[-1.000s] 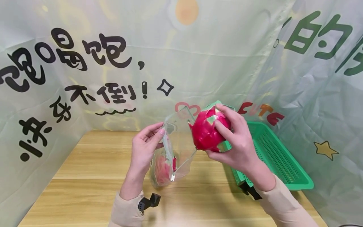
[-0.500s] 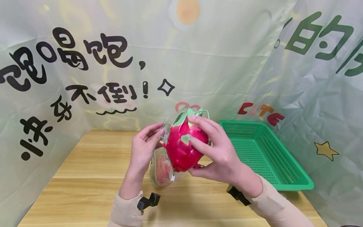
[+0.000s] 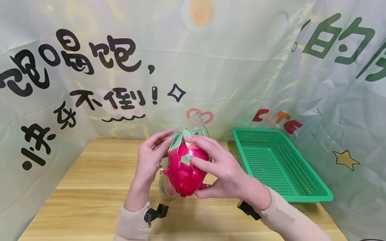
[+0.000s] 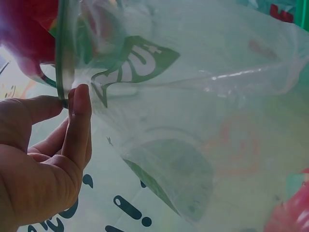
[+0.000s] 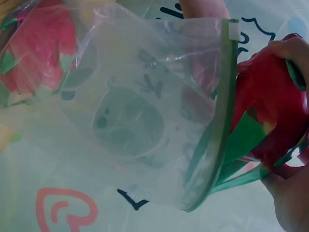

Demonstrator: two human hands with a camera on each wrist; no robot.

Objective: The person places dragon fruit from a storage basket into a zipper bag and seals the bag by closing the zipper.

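My right hand (image 3: pixel 224 172) grips a red dragon fruit (image 3: pixel 188 170) with green leaf tips. In the right wrist view, the leaf tips of this dragon fruit (image 5: pixel 277 101) poke into the mouth of a clear zip bag (image 5: pixel 159 116), while its body is outside. The bag has a green zip edge with a white slider (image 5: pixel 234 30). My left hand (image 4: pixel 48 159) pinches the bag's rim between thumb and fingers. Inside the bag, at its far end, lies another dragon fruit (image 5: pixel 41 48). The head view mostly hides the bag behind the held fruit.
A green perforated plastic basket (image 3: pixel 283 167) stands on the right of the wooden table (image 3: pixel 96 187). Printed cloth walls (image 3: pixel 229 73) enclose the back and sides. A small black camera is strapped at each wrist.
My right hand has brought the dragon fruit left and down from near the basket to the bag's mouth, where its leaf tips now enter. My left hand stays pinching the bag's rim.
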